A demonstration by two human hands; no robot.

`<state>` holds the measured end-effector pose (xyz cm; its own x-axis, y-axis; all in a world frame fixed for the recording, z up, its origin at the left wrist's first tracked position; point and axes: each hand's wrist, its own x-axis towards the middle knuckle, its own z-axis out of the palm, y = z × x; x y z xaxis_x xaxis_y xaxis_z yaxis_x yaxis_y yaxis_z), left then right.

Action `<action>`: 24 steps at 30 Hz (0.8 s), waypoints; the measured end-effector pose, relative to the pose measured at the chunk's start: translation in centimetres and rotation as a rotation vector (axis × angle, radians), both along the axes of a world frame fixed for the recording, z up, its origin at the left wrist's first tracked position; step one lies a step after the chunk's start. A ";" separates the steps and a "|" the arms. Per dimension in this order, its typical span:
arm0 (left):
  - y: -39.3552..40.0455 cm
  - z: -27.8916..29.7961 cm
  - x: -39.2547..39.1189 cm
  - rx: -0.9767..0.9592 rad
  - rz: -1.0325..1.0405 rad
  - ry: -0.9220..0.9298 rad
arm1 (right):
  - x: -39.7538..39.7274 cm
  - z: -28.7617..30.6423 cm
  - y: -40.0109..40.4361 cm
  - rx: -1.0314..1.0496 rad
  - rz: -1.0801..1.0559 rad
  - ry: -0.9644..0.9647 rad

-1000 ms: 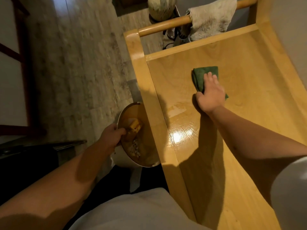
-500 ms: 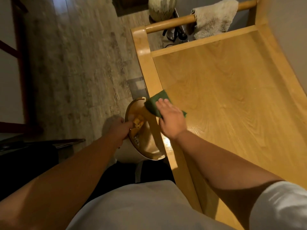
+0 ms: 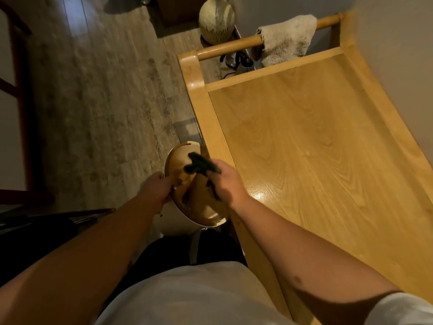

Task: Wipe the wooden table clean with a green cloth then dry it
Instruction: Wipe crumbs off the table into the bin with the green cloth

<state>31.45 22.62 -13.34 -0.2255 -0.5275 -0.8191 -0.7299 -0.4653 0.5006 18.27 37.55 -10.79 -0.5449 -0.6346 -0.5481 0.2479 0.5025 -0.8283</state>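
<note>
The wooden table (image 3: 316,146) runs along the right, its top bare with a wet shine near its left edge. My right hand (image 3: 227,184) is closed on the dark green cloth (image 3: 199,165), bunched up and held over a white bowl (image 3: 187,202) just off the table's left edge. The bowl is tilted and holds crumbs and scraps. My left hand (image 3: 155,190) grips the bowl's left rim.
A beige fluffy towel (image 3: 284,39) hangs over the round wooden rail (image 3: 225,46) at the table's far end. A round pale vase (image 3: 216,18) stands on the floor beyond it. Dark furniture sits at the far left over the wood-pattern floor.
My right hand swept the green cloth from the middle of the table leftward to its edge, then lifted it bunched over the bowl. My left hand kept holding the bowl.
</note>
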 end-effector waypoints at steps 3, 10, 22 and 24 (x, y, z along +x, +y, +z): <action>-0.4 -0.1 -0.4 -0.029 0.087 0.010 | -4.2 1.4 0.9 -0.106 -0.308 -0.307; -3.1 -0.9 -1.0 -0.059 0.162 0.022 | -18.1 0.6 2.0 -0.170 -0.741 0.014; -7.8 -1.5 -2.8 -0.119 0.186 0.085 | -24.8 -5.8 -1.6 0.632 -0.096 1.044; -8.4 -1.3 -2.9 -0.125 0.158 0.081 | -24.1 -5.7 -3.7 0.616 -0.045 1.050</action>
